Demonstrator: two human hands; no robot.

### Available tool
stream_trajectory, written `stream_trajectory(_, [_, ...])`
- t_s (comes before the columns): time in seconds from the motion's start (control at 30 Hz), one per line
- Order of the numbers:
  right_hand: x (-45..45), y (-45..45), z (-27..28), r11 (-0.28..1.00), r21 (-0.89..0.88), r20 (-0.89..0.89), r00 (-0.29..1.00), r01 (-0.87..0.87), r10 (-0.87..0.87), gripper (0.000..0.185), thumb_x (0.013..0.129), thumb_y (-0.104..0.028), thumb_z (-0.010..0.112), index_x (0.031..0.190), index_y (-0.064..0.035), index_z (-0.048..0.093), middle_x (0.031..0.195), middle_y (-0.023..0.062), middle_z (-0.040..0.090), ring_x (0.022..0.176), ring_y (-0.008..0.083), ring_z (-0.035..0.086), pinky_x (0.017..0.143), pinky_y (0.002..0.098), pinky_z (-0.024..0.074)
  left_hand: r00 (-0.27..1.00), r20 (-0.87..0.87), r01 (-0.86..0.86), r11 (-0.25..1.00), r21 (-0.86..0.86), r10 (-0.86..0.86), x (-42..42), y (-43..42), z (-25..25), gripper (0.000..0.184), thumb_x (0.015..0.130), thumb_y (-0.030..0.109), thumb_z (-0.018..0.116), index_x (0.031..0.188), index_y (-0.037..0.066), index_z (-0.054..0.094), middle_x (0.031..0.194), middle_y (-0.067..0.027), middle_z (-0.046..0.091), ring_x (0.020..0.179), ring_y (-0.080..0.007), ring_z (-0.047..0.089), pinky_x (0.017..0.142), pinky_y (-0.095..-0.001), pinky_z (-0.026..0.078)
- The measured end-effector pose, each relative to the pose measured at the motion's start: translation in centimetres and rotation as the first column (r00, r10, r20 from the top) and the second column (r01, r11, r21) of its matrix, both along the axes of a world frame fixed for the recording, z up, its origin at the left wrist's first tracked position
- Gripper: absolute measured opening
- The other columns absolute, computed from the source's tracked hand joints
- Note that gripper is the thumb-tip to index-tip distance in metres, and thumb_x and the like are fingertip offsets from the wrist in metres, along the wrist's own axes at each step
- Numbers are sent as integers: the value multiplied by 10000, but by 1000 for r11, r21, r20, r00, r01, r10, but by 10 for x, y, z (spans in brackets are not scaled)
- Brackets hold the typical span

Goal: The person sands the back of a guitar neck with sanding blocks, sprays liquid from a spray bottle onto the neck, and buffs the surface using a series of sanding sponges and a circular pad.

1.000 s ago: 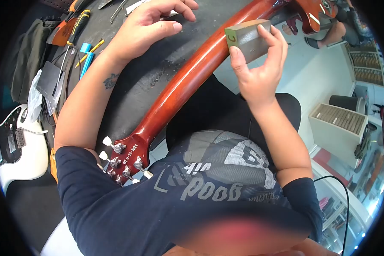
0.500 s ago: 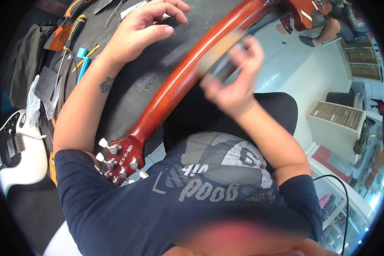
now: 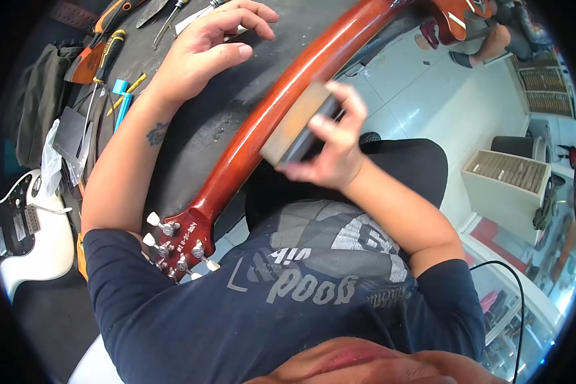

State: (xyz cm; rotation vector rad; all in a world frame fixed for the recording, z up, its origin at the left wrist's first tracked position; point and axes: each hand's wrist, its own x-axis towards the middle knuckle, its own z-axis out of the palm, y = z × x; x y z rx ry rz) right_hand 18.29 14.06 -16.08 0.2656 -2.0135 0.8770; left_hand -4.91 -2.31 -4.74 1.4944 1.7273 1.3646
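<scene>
A reddish-brown guitar neck (image 3: 262,121) runs diagonally from the headstock (image 3: 189,240) at lower left to the body (image 3: 451,19) at upper right, its back facing up. My right hand (image 3: 336,137) is closed round a rectangular block (image 3: 297,121), slightly blurred, whose long side lies against the edge of the neck at mid-length. My left hand (image 3: 214,48) hovers or rests over the dark bench on the neck's far side, fingers apart and curved, with nothing in it. Metal tuners with pale buttons stick out from the headstock.
On the dark bench (image 3: 192,141) at left lie a screwdriver (image 3: 111,54), a yellow pencil (image 3: 128,93), a blue tool (image 3: 123,109) and a plastic bag (image 3: 51,157). A white guitar body (image 3: 41,246) is at far left. Another person's leg (image 3: 493,48) shows at upper right, above a white box (image 3: 502,185).
My right hand has carried the block down and left along the neck, toward the headstock, turning it so its long side follows the neck. My left hand has shifted slightly left.
</scene>
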Motion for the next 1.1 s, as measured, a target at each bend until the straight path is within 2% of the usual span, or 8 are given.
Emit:
stream_trajectory(0.07, [-12,28,-3,969,-128,106,974,212,-199,873,811,-541,931,1445,-148,477,1506,277,345,1411,453,440,1160,579,412,1000,-4,-2,1000,-21,2,2,-1,3,430,956,364,769,1195,9,738,1405,-138,609,1308,-263,555,1134,-406,402])
stream_trajectory(0.23, [5,-17,-6,985,29,-32,985,-171,172,927,751,-514,976,1405,-77,484,1493,279,343,1382,469,446,1151,579,419,1000,11,8,1000,1,-8,-3,-3,-2,428,956,364,769,1195,10,737,1414,-138,602,1329,-261,541,1146,-406,390])
stream_trajectory(0.33, [-12,27,-5,997,-50,42,998,54,-52,941,752,-520,974,1427,-104,467,1528,291,326,1383,475,452,1151,585,417,997,71,12,1000,-6,-12,2,1,-3,422,957,354,767,1199,10,737,1415,-139,601,1332,-259,538,1147,-403,389])
stream_trajectory(0.5, [0,-5,-23,985,0,-57,983,-172,172,955,689,-463,1024,1423,-241,454,1484,265,412,1352,467,479,1113,618,442,1000,7,22,1000,-5,-22,-2,-1,1,401,954,325,769,1197,8,740,1418,-136,599,1328,-252,539,1144,-398,388])
stream_trajectory(0.63, [-26,35,-23,994,-104,-131,990,32,-45,904,785,-509,961,1426,-153,432,1509,289,367,1349,472,495,1125,611,447,999,-20,37,999,21,-36,-8,-2,-13,450,975,370,743,1241,6,724,1392,-147,627,1285,-256,590,1114,-401,440])
stream_trajectory(0.8, [3,1,3,982,153,-1,994,-108,109,943,825,-540,931,1499,-145,404,1552,297,369,1398,501,483,1148,605,422,995,-101,20,1000,11,-18,-1,4,1,406,922,330,668,1142,-6,725,1455,-139,619,1338,-245,554,1154,-404,382])
stream_trajectory(0.93, [-36,54,5,943,-132,27,952,304,-304,824,951,-426,826,1497,-21,360,1554,307,361,1308,405,528,1151,513,431,996,-85,12,1000,-17,-13,-1,3,-1,460,914,373,671,1177,-3,718,1463,-135,608,1354,-251,544,1165,-407,374])
stream_trajectory(1.1, [-5,-6,10,990,73,-63,991,-117,122,736,802,-522,916,1337,-137,589,1523,270,434,1395,488,475,1160,621,411,999,-35,12,1000,-18,-13,-2,2,-3,447,925,376,678,1180,11,724,1464,-130,604,1369,-250,537,1173,-404,369])
